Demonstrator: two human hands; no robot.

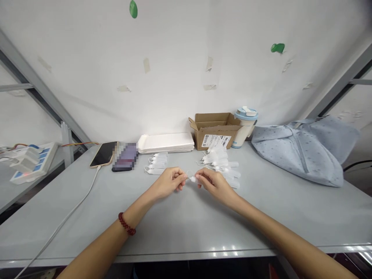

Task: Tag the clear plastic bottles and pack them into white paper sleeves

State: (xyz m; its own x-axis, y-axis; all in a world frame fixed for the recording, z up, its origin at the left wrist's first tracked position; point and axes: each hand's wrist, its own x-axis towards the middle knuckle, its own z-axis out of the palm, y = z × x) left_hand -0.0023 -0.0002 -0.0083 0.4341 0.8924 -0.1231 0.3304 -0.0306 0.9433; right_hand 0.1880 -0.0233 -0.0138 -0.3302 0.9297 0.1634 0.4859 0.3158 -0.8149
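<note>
Over the middle of the grey table (pixel 186 224), my left hand (pixel 170 182) and my right hand (pixel 213 182) meet fingertip to fingertip. Both pinch a small white tag with a thin string loop (pixel 192 178) held between them. A red bead bracelet (pixel 127 224) circles my left wrist. Just behind my right hand lies a pile of similar white tags (pixel 222 162). A smaller row of white tags (pixel 157 162) lies behind my left hand.
Along the wall stand a stack of white sheets (pixel 165 142), an open cardboard box (pixel 213 130) and a blue-lidded cup (pixel 245 126). Two phones (pixel 103 154) lie at left, one on a white cable. A blue cloth bag (pixel 302 151) is right; a power strip (pixel 31 161) is far left.
</note>
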